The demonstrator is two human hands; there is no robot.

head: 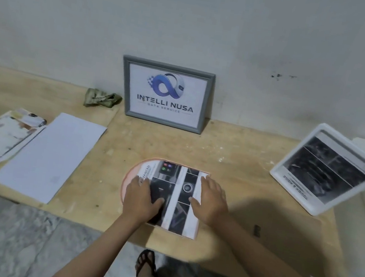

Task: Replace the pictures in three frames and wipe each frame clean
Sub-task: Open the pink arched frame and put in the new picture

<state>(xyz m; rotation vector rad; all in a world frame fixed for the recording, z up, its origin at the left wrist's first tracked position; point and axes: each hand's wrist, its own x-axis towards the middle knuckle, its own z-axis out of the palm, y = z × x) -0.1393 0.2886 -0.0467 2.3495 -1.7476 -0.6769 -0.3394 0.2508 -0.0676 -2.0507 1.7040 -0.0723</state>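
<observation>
Both flat hands, left (142, 197) and right (211, 200), press a thin, floppy print (174, 196) onto perhaps a round frame (128, 177); lift by edges.

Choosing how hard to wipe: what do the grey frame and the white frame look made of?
The grey rectangular frame leaning on the wall looks like painted wood or moulded plastic, matte with a stepped profile. The white rounded-corner frame seems smooth plastic, slightly glossy; I can't tell for sure.

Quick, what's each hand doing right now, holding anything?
Left hand: open, fingers flat, pressing on the printed picture that lies over the round frame.
Right hand: open, fingers spread, pressing on the same picture; no grip on anything.
</observation>
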